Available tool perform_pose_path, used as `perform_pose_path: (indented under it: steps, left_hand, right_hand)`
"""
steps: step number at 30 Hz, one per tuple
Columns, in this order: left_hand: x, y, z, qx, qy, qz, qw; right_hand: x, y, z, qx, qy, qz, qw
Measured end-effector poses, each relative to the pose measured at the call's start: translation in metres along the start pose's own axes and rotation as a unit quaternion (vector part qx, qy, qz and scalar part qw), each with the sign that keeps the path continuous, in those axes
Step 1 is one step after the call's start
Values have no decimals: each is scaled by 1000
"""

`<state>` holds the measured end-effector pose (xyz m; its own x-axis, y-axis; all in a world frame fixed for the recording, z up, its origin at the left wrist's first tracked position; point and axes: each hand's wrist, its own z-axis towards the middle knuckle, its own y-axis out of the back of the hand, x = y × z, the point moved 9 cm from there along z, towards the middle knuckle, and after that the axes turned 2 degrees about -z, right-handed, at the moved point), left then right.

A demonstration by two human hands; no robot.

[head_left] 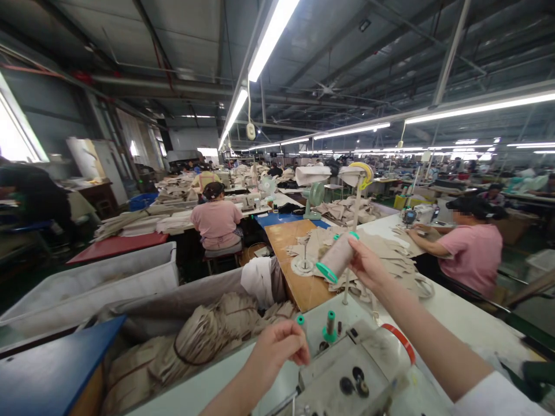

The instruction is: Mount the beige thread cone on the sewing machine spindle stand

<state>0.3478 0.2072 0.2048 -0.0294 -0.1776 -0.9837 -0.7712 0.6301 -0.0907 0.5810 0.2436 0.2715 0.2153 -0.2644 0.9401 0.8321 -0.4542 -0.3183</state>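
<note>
My right hand (368,264) is raised over the table and closed round a beige thread cone (337,257) with green plastic ends, held tilted. My left hand (277,346) is lower, fingers pinched together just above the top of a grey sewing machine (351,370), near a small green spool pin (330,325). What the pinch holds is too small to make out, possibly a thread end. An empty thread stand base (303,264) sits on the wooden board behind the cone.
Beige fabric pieces (385,245) cover the table ahead. A bin of bundled beige pieces (208,335) lies to my left, a white tub (87,283) beyond it. People in pink shirts sit ahead (217,222) and at right (472,251).
</note>
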Motion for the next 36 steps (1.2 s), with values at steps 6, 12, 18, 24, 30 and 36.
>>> perform_pose_path:
  steps: [6,12,18,24,30,36]
  left_hand:
    - [10,1,36,-46,-15,2,999]
    - [3,31,56,-125,-27,23,992]
    - [17,56,71,-190,-17,39,981]
    - [30,66,72,-217,-5,161,963]
    - [39,63,72,-168,25,346,923]
    - [35,39,77,-119,6,369,922]
  right_hand:
    - [23,-49,18,42,187,-181,965]
    - [-11,-65,60,107,127,-128,978]
    - [-28,-57,86,131,-5,-35,991]
    - [-15,-59,75,187,-51,-27,981]
    - [-6,-65,84,172,8,-57,983]
    - [-8,-71,98,53,137,-108,983]
